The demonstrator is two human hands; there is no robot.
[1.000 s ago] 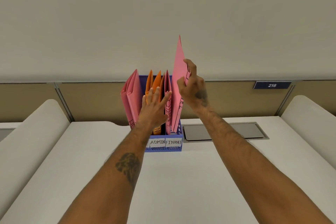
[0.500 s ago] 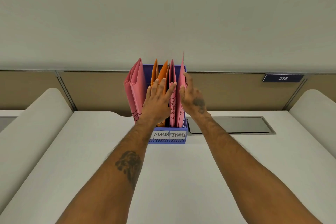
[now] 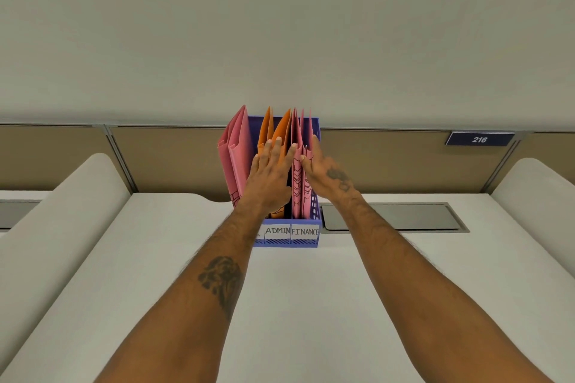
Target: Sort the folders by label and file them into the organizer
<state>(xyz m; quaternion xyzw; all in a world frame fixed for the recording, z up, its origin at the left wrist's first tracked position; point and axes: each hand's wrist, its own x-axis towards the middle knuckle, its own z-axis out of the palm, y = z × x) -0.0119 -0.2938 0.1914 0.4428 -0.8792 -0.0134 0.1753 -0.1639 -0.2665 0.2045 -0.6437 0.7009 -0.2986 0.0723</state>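
A blue three-slot organizer (image 3: 287,241) stands on the white desk against the partition. Its front labels read ADMIN and FINANCE; my forearm hides the left label. Pink folders (image 3: 235,158) stand in the left slot, orange folders (image 3: 267,134) in the ADMIN slot, and more pink folders (image 3: 299,186) in the FINANCE slot. My left hand (image 3: 270,176) lies flat with fingers spread against the orange folders. My right hand (image 3: 323,171) presses flat on the right side of the FINANCE pink folders, fingers extended, gripping nothing.
A grey metal cable hatch (image 3: 395,217) is set into the desk right of the organizer. White rounded dividers rise at left (image 3: 62,205) and right (image 3: 535,193). A tan partition carries a plate (image 3: 479,139) reading 216.
My right hand lowered a pink folder into the FINANCE slot, let go of it, and now rests flat against it. My left hand stayed on the orange folders.
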